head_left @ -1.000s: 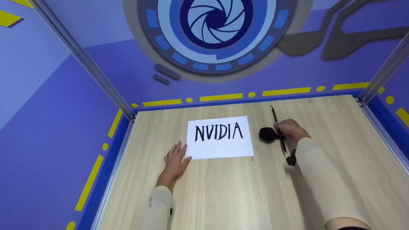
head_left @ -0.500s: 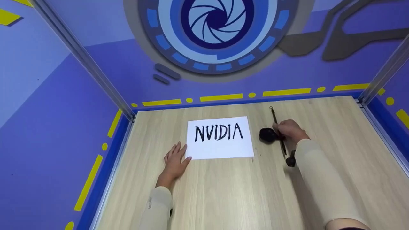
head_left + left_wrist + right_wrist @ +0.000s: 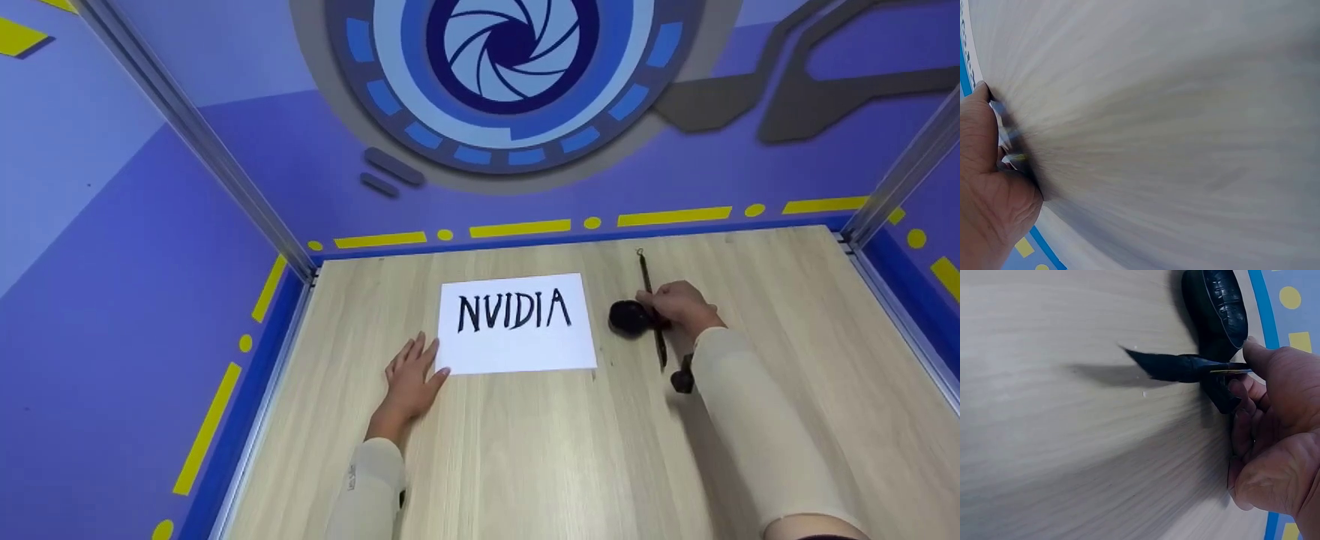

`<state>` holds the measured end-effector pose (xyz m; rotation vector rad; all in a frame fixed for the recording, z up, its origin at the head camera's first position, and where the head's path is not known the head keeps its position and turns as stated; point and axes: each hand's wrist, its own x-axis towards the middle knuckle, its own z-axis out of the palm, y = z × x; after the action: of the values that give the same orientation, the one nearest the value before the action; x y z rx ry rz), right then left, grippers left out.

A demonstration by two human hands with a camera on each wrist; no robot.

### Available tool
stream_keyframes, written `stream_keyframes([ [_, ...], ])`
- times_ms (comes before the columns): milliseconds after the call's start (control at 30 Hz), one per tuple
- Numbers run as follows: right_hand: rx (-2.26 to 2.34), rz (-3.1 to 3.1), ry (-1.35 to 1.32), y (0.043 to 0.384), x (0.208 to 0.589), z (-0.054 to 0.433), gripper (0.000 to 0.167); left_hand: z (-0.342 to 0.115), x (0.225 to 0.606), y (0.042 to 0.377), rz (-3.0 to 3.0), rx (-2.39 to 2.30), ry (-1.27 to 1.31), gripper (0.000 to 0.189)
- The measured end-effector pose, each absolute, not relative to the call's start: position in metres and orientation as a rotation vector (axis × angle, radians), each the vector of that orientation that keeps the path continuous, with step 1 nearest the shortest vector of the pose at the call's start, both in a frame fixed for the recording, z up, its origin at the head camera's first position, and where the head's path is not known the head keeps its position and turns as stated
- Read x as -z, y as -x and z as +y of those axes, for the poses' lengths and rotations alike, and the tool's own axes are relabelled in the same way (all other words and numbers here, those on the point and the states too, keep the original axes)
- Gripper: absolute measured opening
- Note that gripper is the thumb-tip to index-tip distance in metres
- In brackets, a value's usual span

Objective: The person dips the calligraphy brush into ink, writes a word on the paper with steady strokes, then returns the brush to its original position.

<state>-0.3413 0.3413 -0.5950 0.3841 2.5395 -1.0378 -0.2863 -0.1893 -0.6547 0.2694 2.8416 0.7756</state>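
A white sheet of paper (image 3: 517,352) lies on the table with "NVIDIA" in black brush strokes. At its lower left corner rests my left hand (image 3: 409,382), fingers extended and thumb on the paper's edge. To the right of the sheet, my right hand (image 3: 681,307) grips a writing brush (image 3: 646,274) by its handle. A hanging loop tops the brush's far end; its dark bristles (image 3: 1162,367) point back toward me, above the table in the right wrist view. Close beside that hand sits a black ink dish (image 3: 628,319) with a glossy inside.
The wood-grain table (image 3: 517,450) is bounded by a blue and purple back wall (image 3: 330,172) and side walls. A small dark piece (image 3: 1220,395) shows below the dish in the right wrist view. A black wrist camera (image 3: 682,376) hangs by my right forearm.
The brush has turned slightly in my right hand, its bristle end swinging a little left. My left hand and the paper stay in place.
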Motion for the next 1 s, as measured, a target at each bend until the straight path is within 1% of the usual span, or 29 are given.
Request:
stream_keyframes([
  [400,1.045,2.514,-0.402,0.346,0.604,0.347,0.054,-0.188,0.654,0.284,2.837,-0.791,-0.26,0.067],
  [600,1.169,2.459,-0.413,0.347,0.612,0.35,0.053,-0.187,0.655,0.285,2.842,-0.79,-0.252,0.067],
  [767,1.348,2.394,-0.407,0.34,0.61,0.353,0.051,-0.186,0.655,0.286,2.848,-0.791,-0.266,0.067],
  [833,1.373,2.361,-0.386,0.337,0.607,0.355,0.058,-0.187,0.656,0.285,2.849,-0.79,-0.266,0.066],
  [1000,1.403,2.264,-0.312,0.327,0.599,0.362,0.087,-0.189,0.655,0.284,2.849,-0.786,-0.265,0.066],
])
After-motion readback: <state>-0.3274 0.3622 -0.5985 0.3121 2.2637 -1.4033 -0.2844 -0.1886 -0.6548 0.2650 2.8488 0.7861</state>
